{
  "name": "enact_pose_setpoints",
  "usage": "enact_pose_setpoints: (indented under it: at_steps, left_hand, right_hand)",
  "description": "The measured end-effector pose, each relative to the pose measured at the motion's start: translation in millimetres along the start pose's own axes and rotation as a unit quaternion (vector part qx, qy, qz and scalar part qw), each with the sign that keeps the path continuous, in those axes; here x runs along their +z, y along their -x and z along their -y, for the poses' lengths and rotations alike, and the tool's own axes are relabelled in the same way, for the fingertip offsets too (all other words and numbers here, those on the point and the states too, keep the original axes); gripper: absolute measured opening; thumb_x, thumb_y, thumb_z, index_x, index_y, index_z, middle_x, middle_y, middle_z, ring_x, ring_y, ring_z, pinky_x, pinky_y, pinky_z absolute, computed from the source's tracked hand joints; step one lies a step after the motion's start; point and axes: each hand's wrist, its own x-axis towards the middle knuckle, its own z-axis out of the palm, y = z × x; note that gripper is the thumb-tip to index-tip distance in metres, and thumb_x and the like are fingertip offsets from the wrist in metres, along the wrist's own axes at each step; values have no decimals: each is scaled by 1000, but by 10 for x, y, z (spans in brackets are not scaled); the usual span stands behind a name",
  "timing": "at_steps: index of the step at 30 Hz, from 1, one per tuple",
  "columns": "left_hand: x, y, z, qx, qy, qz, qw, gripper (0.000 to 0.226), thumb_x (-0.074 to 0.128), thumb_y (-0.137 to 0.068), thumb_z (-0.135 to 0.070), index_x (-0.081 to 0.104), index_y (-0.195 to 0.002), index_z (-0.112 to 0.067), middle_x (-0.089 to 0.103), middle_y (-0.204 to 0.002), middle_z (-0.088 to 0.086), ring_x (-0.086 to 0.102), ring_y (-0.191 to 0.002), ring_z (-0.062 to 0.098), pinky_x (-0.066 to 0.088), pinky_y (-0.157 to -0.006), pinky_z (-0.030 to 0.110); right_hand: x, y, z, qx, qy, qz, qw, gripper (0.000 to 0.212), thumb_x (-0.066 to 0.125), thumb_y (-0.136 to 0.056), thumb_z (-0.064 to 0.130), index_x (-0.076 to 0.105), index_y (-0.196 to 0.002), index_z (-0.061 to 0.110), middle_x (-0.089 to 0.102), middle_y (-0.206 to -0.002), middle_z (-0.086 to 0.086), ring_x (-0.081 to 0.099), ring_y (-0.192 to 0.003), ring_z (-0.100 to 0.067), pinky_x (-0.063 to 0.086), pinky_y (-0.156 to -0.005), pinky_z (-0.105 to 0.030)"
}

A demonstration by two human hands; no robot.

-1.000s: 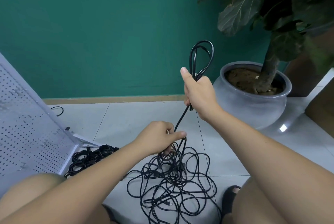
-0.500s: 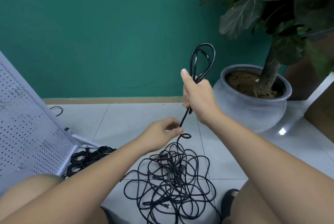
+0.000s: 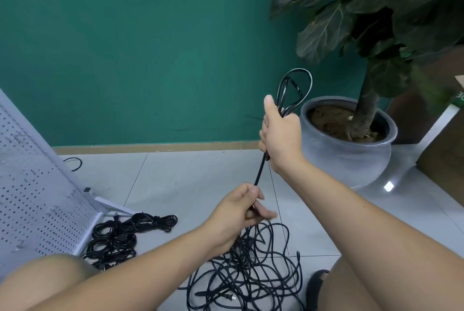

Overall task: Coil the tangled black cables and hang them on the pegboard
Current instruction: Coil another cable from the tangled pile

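Your right hand (image 3: 281,140) clamps its grip on the looped thin black rubber cable (image 3: 261,170), left of the round grey ceramic pot (image 3: 346,160); your left hand (image 3: 241,212) pinches its strand lower, above the floor tangle (image 3: 251,275).

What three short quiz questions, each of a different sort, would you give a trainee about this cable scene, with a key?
1. True or false: the right hand grips cable loops that stand up above it.
2. Where do the finished coils lie? A: hung on hooks. B: on the floor beside the foot of the pegboard. C: in a pot.
3. Fill in: the left hand pinches the ____ that runs between the right hand and the tangled pile.
Key: 1 true; 2 B; 3 cable.
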Motion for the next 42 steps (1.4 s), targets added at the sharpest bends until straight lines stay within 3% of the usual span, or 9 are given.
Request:
enact_pose_setpoints:
  at_steps: [4,9,15,22,27,32,36,39,42]
  left_hand:
    - [-65,70,-114,40,-314,-6,949,28,44,-113,-39,61,-99,-23,51,-56,-1,66,-52,21,59,-66,31]
    - [-170,263,-497,124,-520,-15,845,41,51,-109,-50,64,-86,-18,58,-64,-4,51,-55,12,42,-57,30]
    - [-425,394,-1122,179,-202,-59,961,32,82,-92,-29,66,-70,-12,40,-60,7,39,-52,19,40,-49,28]
    - [-698,291,-1415,303,-195,-213,908,20,90,-84,-21,72,-77,-15,59,-76,-4,53,-70,8,42,-68,18]
    - [-797,119,-1384,338,-282,-243,864,31,91,-82,-27,61,-80,-20,64,-115,-2,61,-114,3,45,-86,9]
    - [-855,32,-1348,210,-226,-210,928,50,85,-90,-39,40,-94,-17,76,-104,8,79,-82,22,62,-82,52]
    - [-807,69,-1412,176,-210,-208,939,50,81,-92,-44,43,-110,-17,71,-70,2,63,-58,18,50,-64,33]
    - [-756,29,-1398,191,-106,-179,959,41,80,-96,-33,51,-119,-15,56,-64,-1,50,-57,19,46,-59,26]
    - [-654,-13,-1384,175,12,-138,975,30,76,-100,-26,52,-115,-16,44,-63,-8,36,-52,13,35,-49,23]
  right_hand:
    - [-99,-129,-24,-19,87,-44,995,64,57,-96,70,21,-68,26,23,-60,3,21,-56,-24,24,-56,-40]
    - [-272,-224,52,-114,311,-39,943,62,46,-110,60,27,-67,20,33,-58,2,31,-55,-20,26,-55,-39]
    - [-100,26,-74,-102,420,124,893,66,35,-107,71,33,-69,18,41,-60,1,38,-60,-23,31,-58,-39]
    - [135,534,-255,28,254,289,923,94,13,-91,95,56,-77,13,44,-61,-3,37,-53,-20,31,-51,-29]
    - [165,611,-314,-126,336,344,868,73,41,-92,83,54,-78,13,44,-61,10,41,-58,-9,33,-60,-35]
    - [137,572,-423,-185,400,322,838,42,56,-99,65,48,-71,35,49,-61,6,47,-61,-14,42,-63,-39]
    - [109,551,-435,-185,460,318,808,8,55,-103,58,56,-103,66,49,-62,7,51,-69,-17,41,-67,-36]
    - [154,548,-470,-155,506,329,782,64,56,-101,59,35,-160,49,49,-64,8,55,-75,-22,43,-69,-34]
    - [204,611,-439,-127,481,364,788,49,63,-95,59,45,-141,54,53,-64,4,58,-69,-21,51,-66,-39]
